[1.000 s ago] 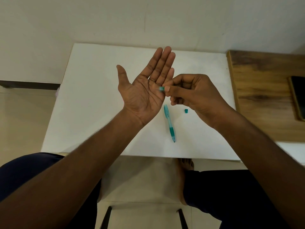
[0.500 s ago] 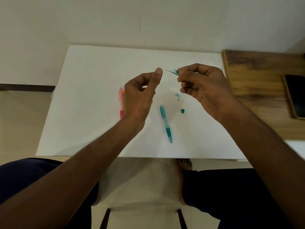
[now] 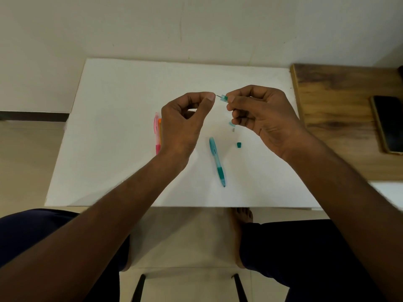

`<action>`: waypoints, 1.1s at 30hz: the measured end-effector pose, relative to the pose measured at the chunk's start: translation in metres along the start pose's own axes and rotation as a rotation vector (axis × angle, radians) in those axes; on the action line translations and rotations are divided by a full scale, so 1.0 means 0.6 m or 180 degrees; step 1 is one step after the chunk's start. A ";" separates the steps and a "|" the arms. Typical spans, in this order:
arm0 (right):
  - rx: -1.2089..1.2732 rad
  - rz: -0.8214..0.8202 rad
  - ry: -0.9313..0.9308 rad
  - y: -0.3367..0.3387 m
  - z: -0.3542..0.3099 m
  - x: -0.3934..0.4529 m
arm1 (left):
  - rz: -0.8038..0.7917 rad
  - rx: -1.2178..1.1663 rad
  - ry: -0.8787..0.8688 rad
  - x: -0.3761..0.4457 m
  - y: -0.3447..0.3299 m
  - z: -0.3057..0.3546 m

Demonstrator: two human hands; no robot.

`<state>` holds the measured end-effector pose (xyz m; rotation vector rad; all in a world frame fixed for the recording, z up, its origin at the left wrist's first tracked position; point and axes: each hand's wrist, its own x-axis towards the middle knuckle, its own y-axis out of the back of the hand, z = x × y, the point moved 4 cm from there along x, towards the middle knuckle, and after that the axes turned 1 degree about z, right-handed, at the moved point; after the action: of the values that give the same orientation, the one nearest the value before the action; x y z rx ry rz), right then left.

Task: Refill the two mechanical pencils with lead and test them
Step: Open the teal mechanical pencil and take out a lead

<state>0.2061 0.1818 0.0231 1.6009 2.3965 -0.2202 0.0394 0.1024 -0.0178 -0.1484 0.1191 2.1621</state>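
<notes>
Your left hand [image 3: 183,123] pinches a lead [image 3: 218,96] at the teal tube [image 3: 224,98] your right hand [image 3: 261,114] grips. Teal pencil [image 3: 217,161] lies below that tube w/ cap [image 3: 239,145] off; pink pencil [image 3: 157,132], left of it, looks untouched — approx. early stage, no testing yet.

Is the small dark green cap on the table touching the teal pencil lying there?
Apart. The head view shows bare white table between the green cap and the teal pencil.

Soft, even indoor light falls from above, leaving the white surface [image 3: 122,127] bright without glare. Shadows are faint. Wide-angle distortion bows the edges, and the forearms near the bottom look slightly blurred.
</notes>
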 end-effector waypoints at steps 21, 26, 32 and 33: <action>0.0243 0.0164 0.0014 0.055 -0.008 0.012 | 0.0034 0.0244 -0.0202 0.046 0.047 0.027; 0.0392 0.0411 -0.0023 0.085 -0.008 0.016 | -0.0673 0.1542 0.0150 0.072 0.076 0.008; 0.0334 0.0298 -0.0036 0.076 -0.004 0.019 | -0.1317 0.2813 0.0369 0.078 0.075 -0.019; 0.0335 0.0290 -0.0043 0.075 -0.002 0.019 | -0.1273 0.2920 0.0316 0.080 0.075 -0.022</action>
<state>0.2433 0.2093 0.0218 1.7438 2.3305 -0.3438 -0.0241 0.1147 -0.0368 0.2338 1.0201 1.5248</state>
